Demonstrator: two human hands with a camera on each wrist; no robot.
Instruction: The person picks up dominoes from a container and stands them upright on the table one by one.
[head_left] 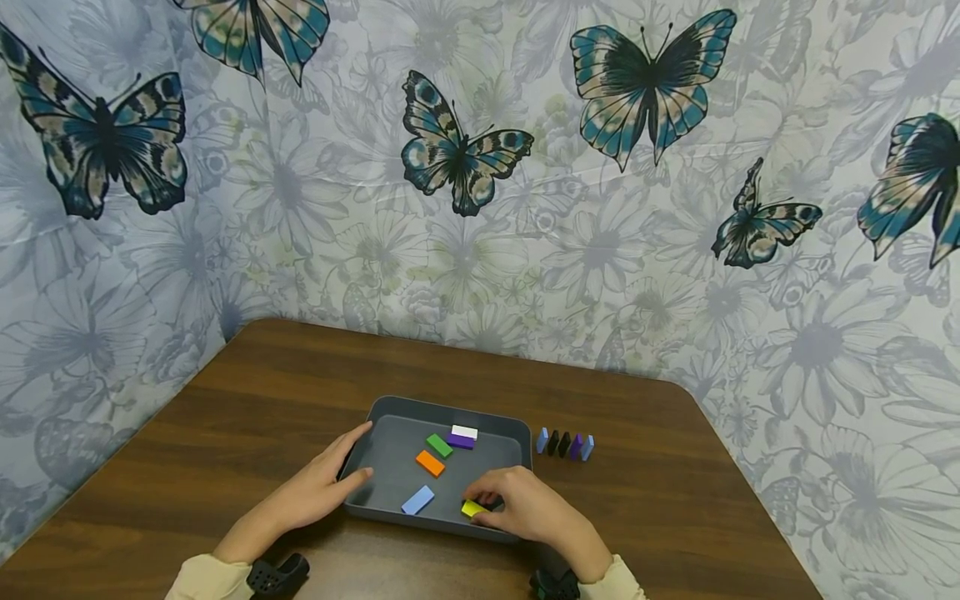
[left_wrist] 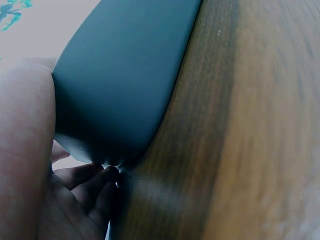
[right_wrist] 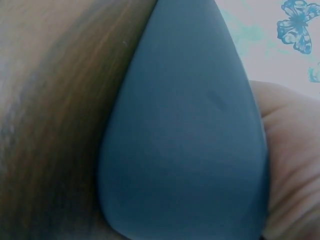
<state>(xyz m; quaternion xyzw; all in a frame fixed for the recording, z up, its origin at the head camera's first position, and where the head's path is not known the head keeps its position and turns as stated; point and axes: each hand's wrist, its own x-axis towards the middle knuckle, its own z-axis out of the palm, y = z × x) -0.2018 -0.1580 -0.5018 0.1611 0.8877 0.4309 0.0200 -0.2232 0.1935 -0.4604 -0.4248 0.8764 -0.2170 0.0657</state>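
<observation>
Right hand (head_left: 525,507) reaching into the near right corner of the grey tray (head_left: 390,408), fingers curling down onto the yellow block (head_left: 472,507); pinching it or merely touching, cannot tell from the head view. Right wrist view showing only the tray's outer wall (right_wrist: 185,140) and a bit of palm. Left hand (head_left: 330,483) steadying the tray's left rim, thumb hooking over the edge, fingers lying straight along the outer wall (left_wrist: 120,85).

Yellow block lying flat on the tray floor, close against the near wall. Judging: small, rigid, light, smooth-faced, likely a little slippery; best pinching across the two long sides, the wall crowding the near one.

Also lying in the tray: light blue block (head_left: 417,499), orange block (head_left: 431,462), green block (head_left: 439,445), white-on-purple stack (head_left: 462,436). Standing on the bench (head_left: 225,433) just right of the tray: row of upright blocks (head_left: 565,443).
</observation>
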